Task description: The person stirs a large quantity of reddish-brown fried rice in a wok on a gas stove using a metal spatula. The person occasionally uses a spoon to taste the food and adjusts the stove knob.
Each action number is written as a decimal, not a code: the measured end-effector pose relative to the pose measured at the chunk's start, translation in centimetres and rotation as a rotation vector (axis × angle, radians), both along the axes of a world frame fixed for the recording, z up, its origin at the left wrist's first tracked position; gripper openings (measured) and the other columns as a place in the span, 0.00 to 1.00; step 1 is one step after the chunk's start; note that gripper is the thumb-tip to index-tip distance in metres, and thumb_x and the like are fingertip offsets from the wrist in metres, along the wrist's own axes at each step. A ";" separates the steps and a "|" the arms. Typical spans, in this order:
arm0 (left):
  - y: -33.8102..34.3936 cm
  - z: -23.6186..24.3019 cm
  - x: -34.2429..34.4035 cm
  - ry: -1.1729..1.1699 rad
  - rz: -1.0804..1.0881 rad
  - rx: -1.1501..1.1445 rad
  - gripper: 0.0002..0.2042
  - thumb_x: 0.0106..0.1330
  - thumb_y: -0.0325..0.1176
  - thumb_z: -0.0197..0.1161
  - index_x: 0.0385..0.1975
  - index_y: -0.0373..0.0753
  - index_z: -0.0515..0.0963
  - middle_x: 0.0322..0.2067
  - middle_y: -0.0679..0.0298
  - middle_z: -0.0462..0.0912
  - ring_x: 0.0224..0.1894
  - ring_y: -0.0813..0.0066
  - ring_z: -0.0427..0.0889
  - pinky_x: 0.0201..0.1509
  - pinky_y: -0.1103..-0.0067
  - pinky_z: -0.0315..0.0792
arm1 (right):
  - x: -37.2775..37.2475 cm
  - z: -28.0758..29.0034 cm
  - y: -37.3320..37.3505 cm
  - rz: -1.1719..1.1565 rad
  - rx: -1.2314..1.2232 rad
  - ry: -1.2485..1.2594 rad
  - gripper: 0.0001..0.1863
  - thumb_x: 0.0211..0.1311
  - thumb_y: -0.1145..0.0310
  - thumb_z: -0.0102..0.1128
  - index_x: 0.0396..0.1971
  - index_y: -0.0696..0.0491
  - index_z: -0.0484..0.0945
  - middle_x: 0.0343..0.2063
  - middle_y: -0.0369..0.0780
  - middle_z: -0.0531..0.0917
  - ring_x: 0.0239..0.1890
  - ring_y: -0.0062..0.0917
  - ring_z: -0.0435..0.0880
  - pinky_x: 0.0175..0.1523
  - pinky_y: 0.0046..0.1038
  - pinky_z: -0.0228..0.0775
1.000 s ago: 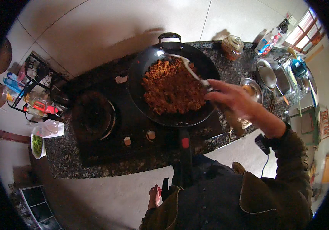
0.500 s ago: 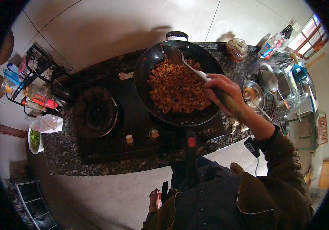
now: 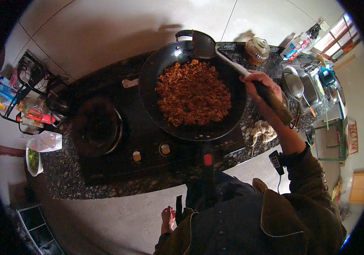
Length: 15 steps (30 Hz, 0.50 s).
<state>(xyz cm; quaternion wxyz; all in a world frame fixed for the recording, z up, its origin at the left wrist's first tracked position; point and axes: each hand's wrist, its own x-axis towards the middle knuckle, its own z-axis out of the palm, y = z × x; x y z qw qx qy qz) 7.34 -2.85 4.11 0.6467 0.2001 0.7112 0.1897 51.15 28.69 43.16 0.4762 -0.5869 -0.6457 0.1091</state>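
My right hand [image 3: 265, 83] is closed round the handle of a wok spatula [image 3: 204, 45]. Its broad dark blade is over the far rim of a large black wok [image 3: 150, 100], above the food. Crumbly reddish-brown minced food [image 3: 192, 93] spreads over the wok's bottom. Toward my body points the wok's long dark handle [image 3: 208, 170], marked with a red patch; no hand is on it. Low at my side, my left hand [image 3: 166, 217] is closed on a small red-and-white thing [image 3: 172, 219], whose kind I cannot make out.
Left of the wok sits an unused burner [image 3: 99, 127] on the black stove. A rack of bottles [image 3: 37, 112], a plastic bag [image 3: 46, 141] and a bowl of greens [image 3: 33, 160] stand farther left. To the right are a lidded glass jar [image 3: 257, 50], crumpled cloth [image 3: 263, 131] and the sink [image 3: 313, 91].
My right hand has moved right and slightly up with the spatula. Its blade has left the food and reached the far rim. The left hand keeps its hold low down.
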 end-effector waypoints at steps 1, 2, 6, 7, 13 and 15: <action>0.2 0.2 0.1 0.004 -0.003 -0.008 0.12 0.64 0.44 0.55 0.34 0.41 0.73 0.21 0.63 0.78 0.19 0.73 0.74 0.23 0.76 0.71 | 0.0 -0.2 -0.1 -0.008 -0.021 0.021 0.06 0.55 0.75 0.58 0.34 0.52 0.77 0.33 0.36 0.79 0.37 0.17 0.76 0.44 0.19 0.68; 0.5 0.4 0.3 0.009 0.002 -0.038 0.12 0.64 0.44 0.55 0.34 0.41 0.73 0.20 0.63 0.77 0.19 0.73 0.74 0.22 0.76 0.71 | -0.1 -0.4 -0.1 -0.004 -0.053 0.024 0.06 0.55 0.75 0.58 0.34 0.53 0.77 0.33 0.36 0.79 0.37 0.17 0.76 0.44 0.20 0.68; 1.1 1.4 0.5 0.027 0.033 -0.071 0.12 0.63 0.44 0.55 0.33 0.41 0.74 0.20 0.63 0.78 0.19 0.72 0.74 0.22 0.75 0.71 | 0.2 -0.6 -0.5 0.034 -0.070 -0.143 0.07 0.53 0.76 0.59 0.33 0.53 0.76 0.33 0.39 0.79 0.39 0.24 0.79 0.46 0.23 0.69; 1.1 1.5 0.5 0.031 0.039 -0.076 0.12 0.63 0.44 0.55 0.33 0.41 0.74 0.20 0.63 0.78 0.19 0.72 0.75 0.22 0.75 0.71 | 0.3 -0.5 -0.6 0.022 -0.058 -0.144 0.08 0.51 0.78 0.59 0.33 0.53 0.76 0.34 0.40 0.79 0.40 0.28 0.79 0.46 0.25 0.69; 0.9 1.0 -0.3 0.049 -0.147 0.015 0.13 0.64 0.45 0.54 0.33 0.40 0.74 0.21 0.63 0.78 0.20 0.72 0.76 0.23 0.75 0.72 | 0.5 -0.7 -0.4 0.086 0.117 -0.260 0.09 0.50 0.79 0.60 0.33 0.53 0.76 0.35 0.42 0.79 0.41 0.30 0.79 0.47 0.26 0.69; 0.9 0.9 -0.4 0.032 -0.116 0.014 0.14 0.63 0.45 0.54 0.33 0.40 0.74 0.21 0.62 0.78 0.21 0.72 0.76 0.24 0.75 0.72 | 0.4 -0.9 -0.1 0.116 0.037 -0.211 0.10 0.50 0.78 0.60 0.34 0.53 0.76 0.36 0.42 0.79 0.41 0.31 0.79 0.47 0.27 0.69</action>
